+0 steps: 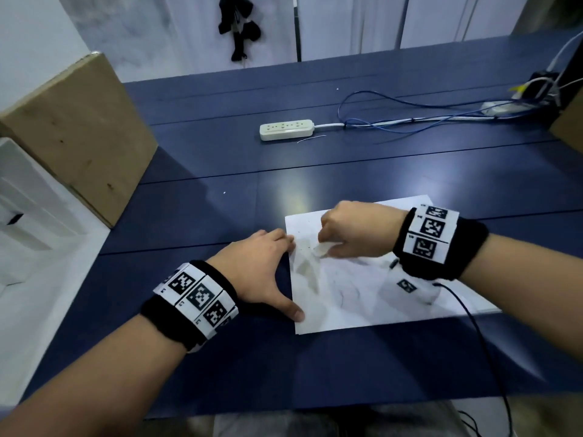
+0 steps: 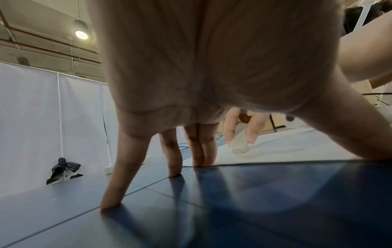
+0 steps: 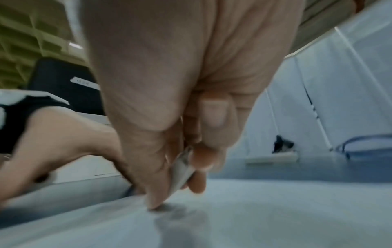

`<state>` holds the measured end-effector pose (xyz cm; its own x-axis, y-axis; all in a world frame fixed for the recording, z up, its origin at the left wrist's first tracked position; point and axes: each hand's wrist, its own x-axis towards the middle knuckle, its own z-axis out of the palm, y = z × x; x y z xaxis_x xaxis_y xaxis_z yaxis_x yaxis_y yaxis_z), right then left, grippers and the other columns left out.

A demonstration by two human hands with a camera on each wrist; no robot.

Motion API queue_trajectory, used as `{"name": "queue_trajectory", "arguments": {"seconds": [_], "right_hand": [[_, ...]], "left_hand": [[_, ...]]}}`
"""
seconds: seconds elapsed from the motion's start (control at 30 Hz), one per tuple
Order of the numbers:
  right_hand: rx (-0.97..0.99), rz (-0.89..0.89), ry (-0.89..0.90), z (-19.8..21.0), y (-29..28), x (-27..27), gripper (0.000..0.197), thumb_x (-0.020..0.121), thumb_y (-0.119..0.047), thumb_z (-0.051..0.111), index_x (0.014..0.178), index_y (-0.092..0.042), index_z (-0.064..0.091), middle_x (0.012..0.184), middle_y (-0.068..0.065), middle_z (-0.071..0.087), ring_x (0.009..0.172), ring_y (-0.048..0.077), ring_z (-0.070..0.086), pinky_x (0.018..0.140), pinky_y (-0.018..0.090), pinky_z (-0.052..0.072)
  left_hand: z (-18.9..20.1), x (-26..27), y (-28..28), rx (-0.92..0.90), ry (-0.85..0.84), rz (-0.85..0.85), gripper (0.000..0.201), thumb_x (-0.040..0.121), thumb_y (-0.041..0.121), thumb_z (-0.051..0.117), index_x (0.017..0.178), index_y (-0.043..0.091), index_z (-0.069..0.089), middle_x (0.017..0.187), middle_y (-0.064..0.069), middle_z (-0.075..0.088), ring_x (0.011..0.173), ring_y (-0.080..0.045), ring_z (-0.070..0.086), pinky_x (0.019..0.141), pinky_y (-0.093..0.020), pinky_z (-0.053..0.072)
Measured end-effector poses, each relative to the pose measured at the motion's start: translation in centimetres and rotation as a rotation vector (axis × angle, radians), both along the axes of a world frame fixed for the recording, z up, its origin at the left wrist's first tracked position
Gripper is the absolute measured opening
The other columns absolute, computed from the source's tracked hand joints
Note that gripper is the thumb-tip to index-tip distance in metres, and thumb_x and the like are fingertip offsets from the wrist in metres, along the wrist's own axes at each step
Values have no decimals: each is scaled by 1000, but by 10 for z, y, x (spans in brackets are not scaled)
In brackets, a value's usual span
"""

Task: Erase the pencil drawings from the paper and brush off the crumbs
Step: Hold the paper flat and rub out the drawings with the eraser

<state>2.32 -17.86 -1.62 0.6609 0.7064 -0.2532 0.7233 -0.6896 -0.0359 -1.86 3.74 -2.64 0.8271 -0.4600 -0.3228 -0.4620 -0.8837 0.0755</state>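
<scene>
A white sheet of paper [image 1: 353, 298] with faint pencil lines lies on the dark blue table. My right hand [image 1: 350, 231] pinches a white eraser [image 1: 323, 249] and holds its end on the paper's upper left part; the same eraser [image 2: 239, 144] shows in the left wrist view, and blurred between thumb and fingers [image 3: 182, 169] in the right wrist view. My left hand [image 1: 262, 272] is spread flat with straight fingers, its thumb [image 1: 295, 312] and fingertips pressing the paper's left edge [image 2: 275, 151].
A cardboard box [image 1: 79, 134] and a white box [image 1: 28, 203] stand at the left. A white power strip [image 1: 286, 129] with blue and white cables [image 1: 410, 118] lies behind the paper. A thin black cable [image 1: 485, 335] runs from my right wrist band off the table's front.
</scene>
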Motion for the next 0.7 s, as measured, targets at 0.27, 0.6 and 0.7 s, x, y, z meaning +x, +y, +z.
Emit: {"name": "queue_trajectory", "arguments": {"seconds": [0.27, 0.6, 0.7], "right_hand": [[65, 274, 223, -3, -1, -43, 24, 88, -35, 64, 100, -16, 71, 90, 0, 62, 71, 11, 43, 65, 20, 30], [62, 173, 50, -3, -3, -24, 19, 88, -32, 60, 90, -15, 67, 91, 2, 61, 77, 16, 53, 66, 20, 36], [54, 247, 249, -2, -3, -38, 23, 89, -34, 64, 103, -17, 70, 93, -2, 59, 69, 9, 40, 64, 8, 33]], "left_hand": [[-3, 0, 2, -5, 9, 14, 128, 37, 94, 64, 140, 23, 40, 127, 17, 42, 114, -11, 43, 92, -40, 51], [-1, -1, 1, -3, 4, 13, 124, 39, 91, 68, 139, 21, 42, 123, 16, 43, 111, -11, 43, 89, -40, 52], [-2, 0, 1, 11, 9, 4, 128, 39, 92, 67, 141, 21, 40, 127, 16, 42, 113, -12, 43, 90, -40, 52]]}}
